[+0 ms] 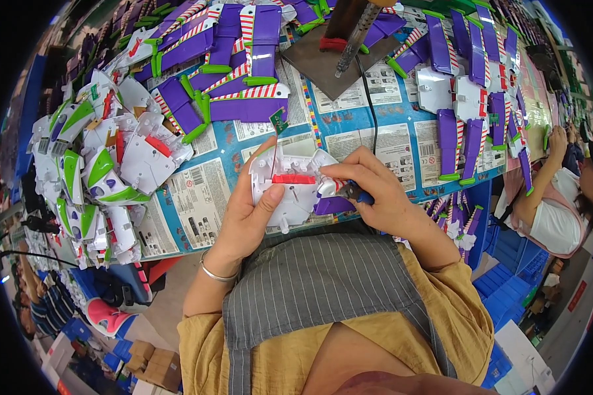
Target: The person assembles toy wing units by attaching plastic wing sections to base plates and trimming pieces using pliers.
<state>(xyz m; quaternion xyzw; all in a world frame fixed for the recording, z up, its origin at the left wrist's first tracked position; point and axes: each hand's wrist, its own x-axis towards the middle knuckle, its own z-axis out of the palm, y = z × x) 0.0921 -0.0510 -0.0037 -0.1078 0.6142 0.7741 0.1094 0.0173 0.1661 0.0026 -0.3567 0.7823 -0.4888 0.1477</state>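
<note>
My left hand [244, 220] is closed on the edge of a white plastic toy shell [290, 207], its thumb on the inner face. A red plastic strip [294, 179] lies across the shell. From its upper left, a thin wire runs up to a small green circuit board [279, 120]. My right hand [385, 197] is closed round a small hand tool with dark blue handles [356, 193], which looks like pliers. Its fingertips are by the shell's right edge, at a red-and-white striped part [329, 187]. A purple wing [334, 205] shows below that; the tool's tip is hidden.
White and green shells [89, 174] are heaped at left. Purple wings [250, 108] with green tips lie across the back; joined wing pieces [468, 99] lie at right. A metal stand [339, 62] with a cable rises at the back. Another person's arm [540, 168] is at far right.
</note>
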